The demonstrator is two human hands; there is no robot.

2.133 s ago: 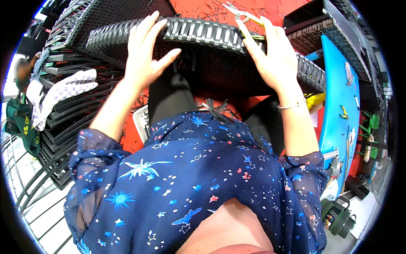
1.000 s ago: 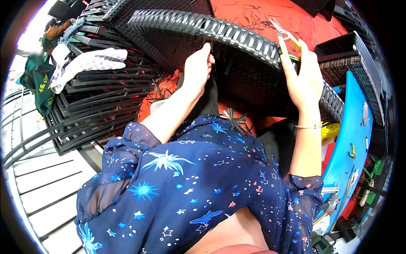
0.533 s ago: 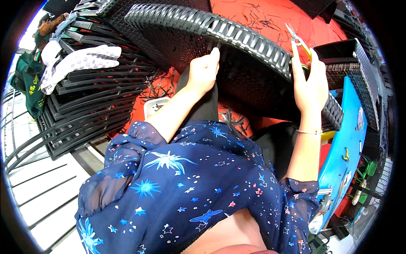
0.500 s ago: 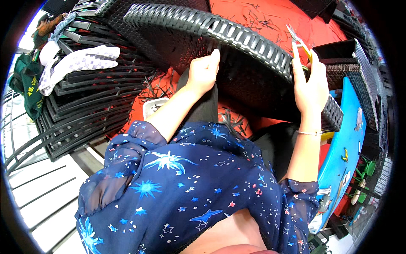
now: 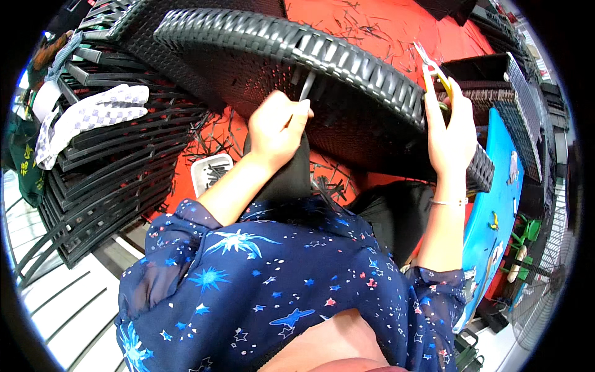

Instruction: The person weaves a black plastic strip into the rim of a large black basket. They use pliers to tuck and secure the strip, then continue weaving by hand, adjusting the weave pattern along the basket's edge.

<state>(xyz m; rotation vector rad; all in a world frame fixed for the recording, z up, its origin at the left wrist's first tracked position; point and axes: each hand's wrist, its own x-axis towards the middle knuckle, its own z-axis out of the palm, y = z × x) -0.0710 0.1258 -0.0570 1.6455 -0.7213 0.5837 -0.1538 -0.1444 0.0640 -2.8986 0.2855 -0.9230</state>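
Note:
A large curved panel of black woven plastic wicker (image 5: 365,65) stands tilted before me, with its thick braided rim uppermost. My left hand (image 5: 277,127) is closed on a flat dark strip (image 5: 308,85), which runs taut from my thumb and fingers up to the underside of the rim. At the right end of the panel, my right hand (image 5: 451,133) holds a pair of nippers (image 5: 444,77) with yellow handles. Their metal jaws point up and away from the wicker, and the jaw tips look apart. That hand lies close beside the rim; whether it touches is unclear.
Stacked black frames (image 5: 136,149) fill the left, with a chequered cloth or glove (image 5: 93,118) on top. A white tray (image 5: 197,180) of black scraps sits on the red ground cover (image 5: 365,31), among loose offcuts. At right are a blue tabletop (image 5: 486,204) and a woven box (image 5: 524,118).
My left hand has drawn back from the rim, down and toward me, and the strip now shows stretched between them. My right hand keeps the nippers in nearly the same place.

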